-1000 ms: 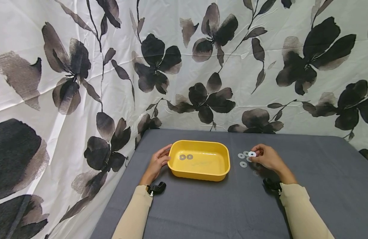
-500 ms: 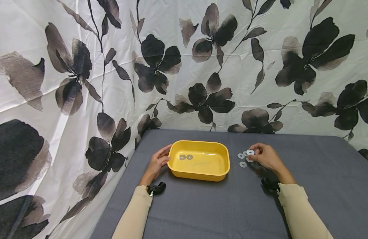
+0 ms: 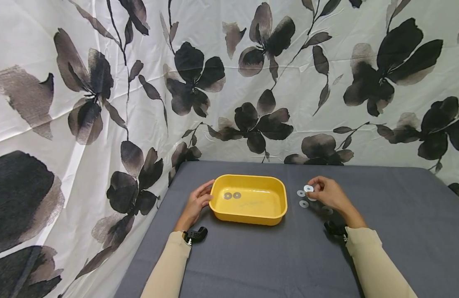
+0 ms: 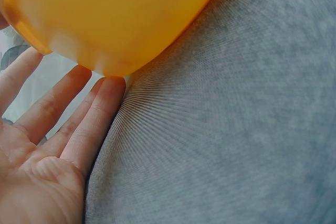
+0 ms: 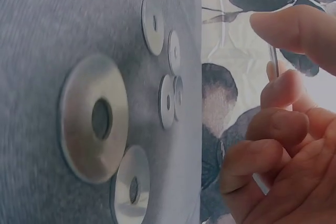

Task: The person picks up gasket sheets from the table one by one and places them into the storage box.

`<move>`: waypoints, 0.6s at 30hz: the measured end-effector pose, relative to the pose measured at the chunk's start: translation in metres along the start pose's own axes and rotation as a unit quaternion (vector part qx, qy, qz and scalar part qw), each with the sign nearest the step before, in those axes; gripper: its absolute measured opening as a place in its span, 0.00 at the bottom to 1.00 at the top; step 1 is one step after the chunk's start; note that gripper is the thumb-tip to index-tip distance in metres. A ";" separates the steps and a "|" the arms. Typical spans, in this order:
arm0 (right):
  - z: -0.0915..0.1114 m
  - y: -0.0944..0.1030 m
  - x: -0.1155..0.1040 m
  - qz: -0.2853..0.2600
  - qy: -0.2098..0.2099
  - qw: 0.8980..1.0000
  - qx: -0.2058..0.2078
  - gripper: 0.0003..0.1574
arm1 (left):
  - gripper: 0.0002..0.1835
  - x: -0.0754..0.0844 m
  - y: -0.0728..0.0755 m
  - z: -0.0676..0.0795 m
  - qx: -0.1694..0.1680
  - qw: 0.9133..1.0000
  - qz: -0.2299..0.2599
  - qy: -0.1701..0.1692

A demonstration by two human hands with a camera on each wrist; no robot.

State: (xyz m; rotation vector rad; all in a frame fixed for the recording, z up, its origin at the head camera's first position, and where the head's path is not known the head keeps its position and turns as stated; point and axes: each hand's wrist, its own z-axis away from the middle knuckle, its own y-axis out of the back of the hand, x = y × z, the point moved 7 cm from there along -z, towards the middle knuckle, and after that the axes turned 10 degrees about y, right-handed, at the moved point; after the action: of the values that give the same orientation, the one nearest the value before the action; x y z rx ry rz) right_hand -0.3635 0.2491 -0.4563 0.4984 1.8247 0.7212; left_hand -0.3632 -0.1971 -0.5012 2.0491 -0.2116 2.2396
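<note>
Beside the left end of a yellow plastic tray (image 3: 248, 220), the left hand (image 3: 193, 205) rests its fingertips on the outer wall. In the left wrist view those fingers (image 4: 86, 124) look mostly straight against the tray (image 4: 115, 19). Two flat metal washers (image 3: 237, 195) lie inside the tray. To its right, the right hand (image 3: 328, 193) pinches a washer (image 3: 308, 188) between thumb and fingers, raised above the table. In the right wrist view that washer (image 5: 273, 59) shows edge-on. Several loose washers (image 5: 94, 119) lie on the cloth near the hand, partly hidden by it in the head view.
A grey cloth (image 3: 274, 260) covers the table. Behind it and along the left side hangs a white curtain (image 3: 214, 25) with dark flowers. Each wrist wears a black camera mount, such as the left one (image 3: 197, 234).
The right hand has shifted slightly left and away from the person with the pinched washer. The left hand and the tray have stayed in place.
</note>
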 end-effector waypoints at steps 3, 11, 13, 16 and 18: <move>-0.001 -0.002 -0.004 0.002 -0.002 1.000 0.001 0.24 | 0.31 0.000 -0.001 0.000 0.002 1.000 0.000 -0.001; -0.005 -0.006 -0.019 -0.015 0.006 1.000 -0.006 0.25 | 0.31 0.000 -0.001 -0.001 0.001 1.000 -0.001 -0.002; -0.006 -0.007 -0.023 -0.019 0.010 1.000 -0.007 0.25 | 0.31 0.000 -0.001 -0.001 0.000 1.000 0.000 -0.004; -0.007 -0.010 -0.028 -0.024 0.016 1.000 -0.011 0.24 | 0.31 0.000 -0.002 -0.001 0.001 1.000 0.001 -0.005; -0.008 -0.012 -0.031 -0.026 0.016 0.999 -0.013 0.24 | 0.31 0.000 -0.002 -0.001 0.002 1.000 0.000 -0.006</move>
State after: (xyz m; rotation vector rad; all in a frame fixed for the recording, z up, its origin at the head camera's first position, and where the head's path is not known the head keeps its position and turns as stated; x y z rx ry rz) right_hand -0.3595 0.2183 -0.4412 0.4237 1.8483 0.7211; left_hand -0.3640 -0.1950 -0.5016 2.0660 -0.2093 2.2301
